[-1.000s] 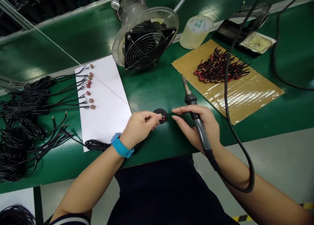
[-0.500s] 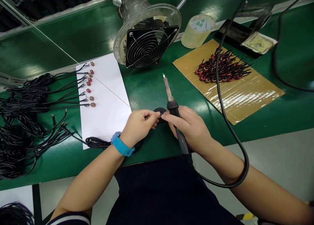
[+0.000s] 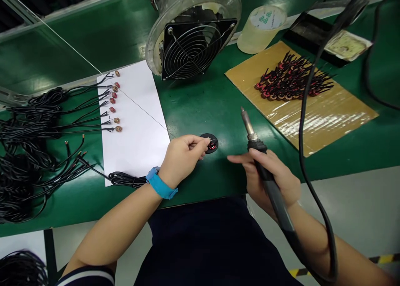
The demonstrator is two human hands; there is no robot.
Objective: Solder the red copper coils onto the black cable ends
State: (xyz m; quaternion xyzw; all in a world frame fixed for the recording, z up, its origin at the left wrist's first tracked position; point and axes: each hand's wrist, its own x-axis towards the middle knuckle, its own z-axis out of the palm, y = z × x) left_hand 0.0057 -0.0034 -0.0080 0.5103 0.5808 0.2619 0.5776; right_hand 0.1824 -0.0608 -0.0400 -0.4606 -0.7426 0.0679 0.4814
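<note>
My left hand point(image 3: 189, 152) is closed in a pinch on a thin solder wire point(image 3: 140, 107), which runs down to it from the upper left. Its fingertips are at the edge of a small black round disc point(image 3: 215, 148) with red-and-black bits on top; whether they also grip a small part there I cannot make out. To the right, my right hand point(image 3: 271, 177) is wrapped round the handle of a soldering iron point(image 3: 262, 152), tip pointing up and away. Its index finger sticks out toward the disc, apart from it.
Black cables point(image 3: 46, 119) lie at left, their ends with small red and brown parts on white paper point(image 3: 134, 144). A fume fan point(image 3: 193, 53) hangs behind. Clear tape roll point(image 3: 261, 30), soldering sponge point(image 3: 346, 46) and brown board point(image 3: 296, 123) bearing a pile of black-and-red parts point(image 3: 293, 80) stand right.
My right hand has drawn away to the right with the soldering iron, leaving my left fingertips. My left hand stays near the disc, of which more now shows. The view has shifted slightly.
</note>
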